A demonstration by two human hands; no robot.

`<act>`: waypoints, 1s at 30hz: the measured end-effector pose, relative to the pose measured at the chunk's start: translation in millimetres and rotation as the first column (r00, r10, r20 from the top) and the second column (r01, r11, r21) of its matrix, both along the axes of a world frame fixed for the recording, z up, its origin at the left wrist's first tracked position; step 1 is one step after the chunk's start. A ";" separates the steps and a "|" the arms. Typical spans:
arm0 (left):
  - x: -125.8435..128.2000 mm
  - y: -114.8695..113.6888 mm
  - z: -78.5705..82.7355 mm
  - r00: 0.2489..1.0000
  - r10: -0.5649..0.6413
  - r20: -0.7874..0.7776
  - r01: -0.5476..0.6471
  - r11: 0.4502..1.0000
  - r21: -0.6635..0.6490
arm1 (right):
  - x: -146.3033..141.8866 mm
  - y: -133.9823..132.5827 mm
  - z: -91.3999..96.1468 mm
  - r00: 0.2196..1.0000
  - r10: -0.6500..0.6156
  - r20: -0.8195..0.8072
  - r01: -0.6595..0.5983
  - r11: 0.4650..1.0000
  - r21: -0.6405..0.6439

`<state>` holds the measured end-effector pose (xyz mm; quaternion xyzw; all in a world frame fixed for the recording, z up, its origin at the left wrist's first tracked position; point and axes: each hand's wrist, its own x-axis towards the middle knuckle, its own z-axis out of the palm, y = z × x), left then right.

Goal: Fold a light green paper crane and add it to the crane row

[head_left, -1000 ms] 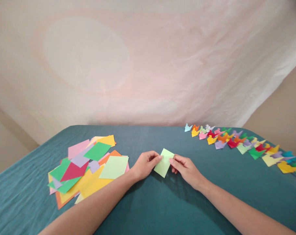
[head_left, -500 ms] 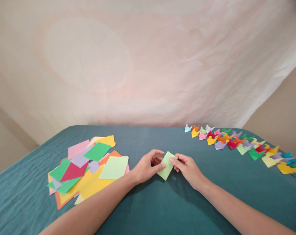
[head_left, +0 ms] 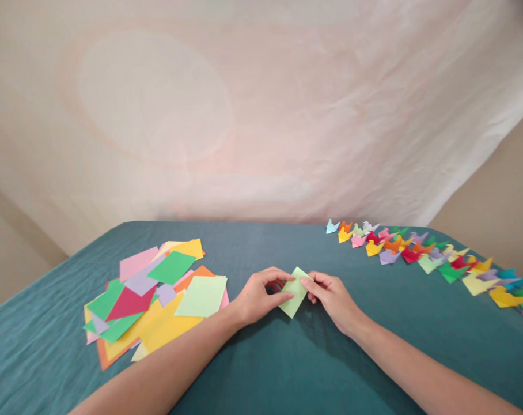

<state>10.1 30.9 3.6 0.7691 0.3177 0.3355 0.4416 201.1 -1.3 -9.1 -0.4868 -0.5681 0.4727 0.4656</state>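
Observation:
A small light green square of origami paper [head_left: 296,293] is held tilted above the table, one corner pointing up. My left hand [head_left: 260,295] grips its left side, the thumb lying on the face and the index finger bent to the upper left edge; the other fingers curl behind. On the right edge, my right hand [head_left: 329,297] pinches the paper between thumb and fingers. Whether the square is folded in layers I cannot tell.
Loose coloured paper sheets [head_left: 158,328] lie in an overlapping pile to the left. Rows of folded paper birds [head_left: 429,263] stand along the right side of the table. A dark teal cloth [head_left: 279,369] covers the table, and a pale sheet [head_left: 287,115] hangs behind it.
My left index finger has come down onto the paper's upper left edge. The paper and my right hand have hardly moved.

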 end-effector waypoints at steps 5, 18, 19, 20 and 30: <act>-1.3 5.3 -4.3 0.999 0.040 0.019 -0.038 0.995 -0.088 | -2.4 -2.2 1.9 0.997 0.013 -0.080 -0.013 1.000 0.000; -3.5 9.5 -7.2 0.979 0.053 0.197 0.029 0.920 -0.391 | -3.0 -1.7 -1.3 0.982 -0.118 -0.150 0.127 0.991 0.050; -3.6 9.8 -7.5 0.980 0.046 0.194 0.033 0.922 -0.385 | -3.0 -1.5 -1.7 0.984 -0.124 -0.131 0.132 0.990 0.055; -3.6 10.0 -7.8 0.981 0.041 0.189 0.034 0.926 -0.376 | -3.1 -1.4 -1.9 0.985 -0.130 -0.114 0.138 0.989 0.059; -4.9 9.8 -6.6 0.994 -0.065 0.084 0.085 0.964 -0.250 | -1.5 -1.1 -1.3 0.982 -0.189 -0.022 0.191 0.974 0.122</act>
